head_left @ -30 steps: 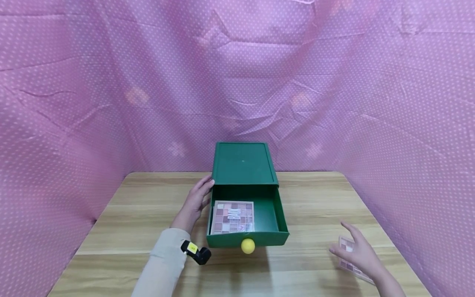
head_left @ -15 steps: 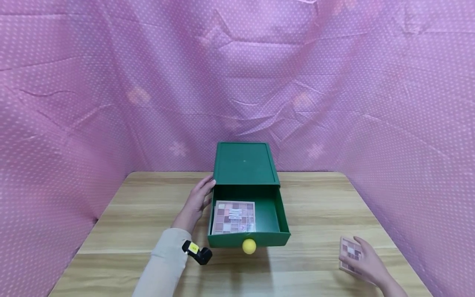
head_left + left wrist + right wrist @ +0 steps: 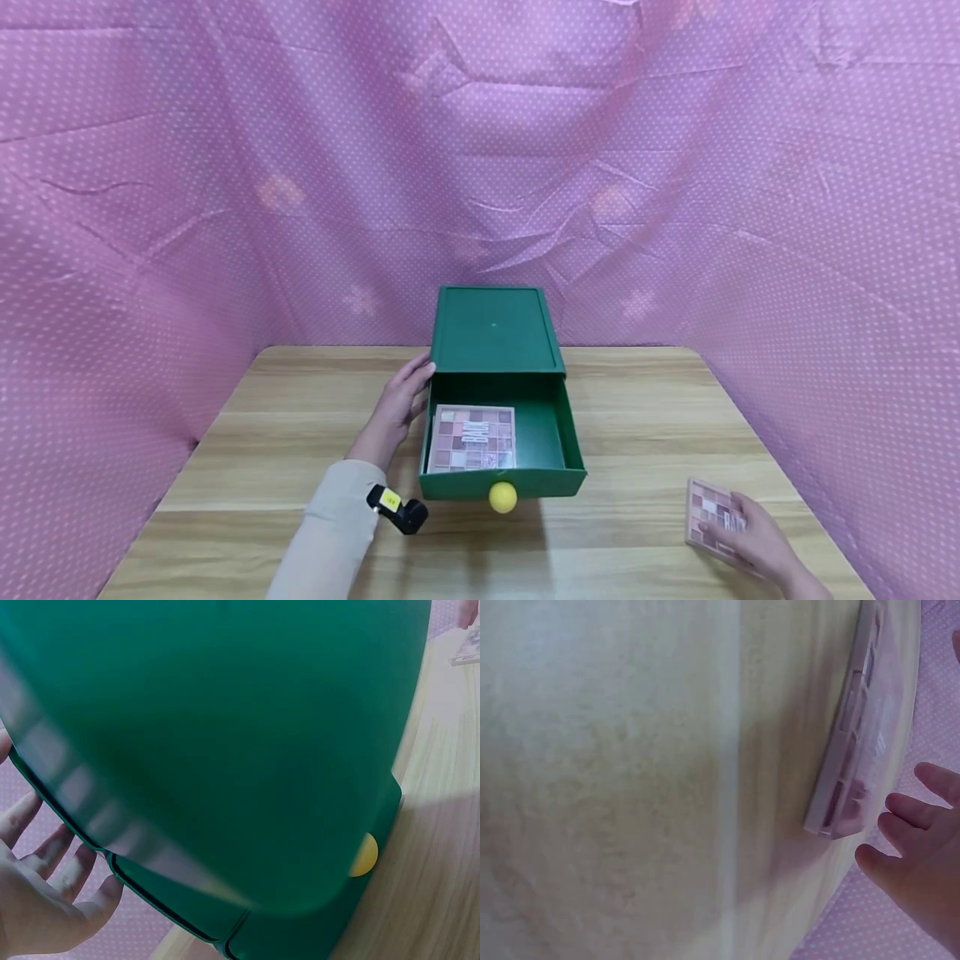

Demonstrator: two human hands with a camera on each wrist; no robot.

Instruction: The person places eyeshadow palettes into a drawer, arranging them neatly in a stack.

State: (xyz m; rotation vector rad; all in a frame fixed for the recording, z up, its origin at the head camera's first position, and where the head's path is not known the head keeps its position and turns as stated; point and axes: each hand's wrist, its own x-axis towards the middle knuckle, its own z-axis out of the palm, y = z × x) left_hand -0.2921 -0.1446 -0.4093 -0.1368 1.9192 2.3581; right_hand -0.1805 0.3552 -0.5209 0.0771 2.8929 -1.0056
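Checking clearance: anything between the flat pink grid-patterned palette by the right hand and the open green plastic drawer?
Only the raised right wall of the drawer. No loose object shows on the pale wooden tabletop between it and the palette.

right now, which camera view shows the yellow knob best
The head view: the yellow knob shows whole on the front of the green drawer. The left wrist view shows only part of it, the right wrist view none.
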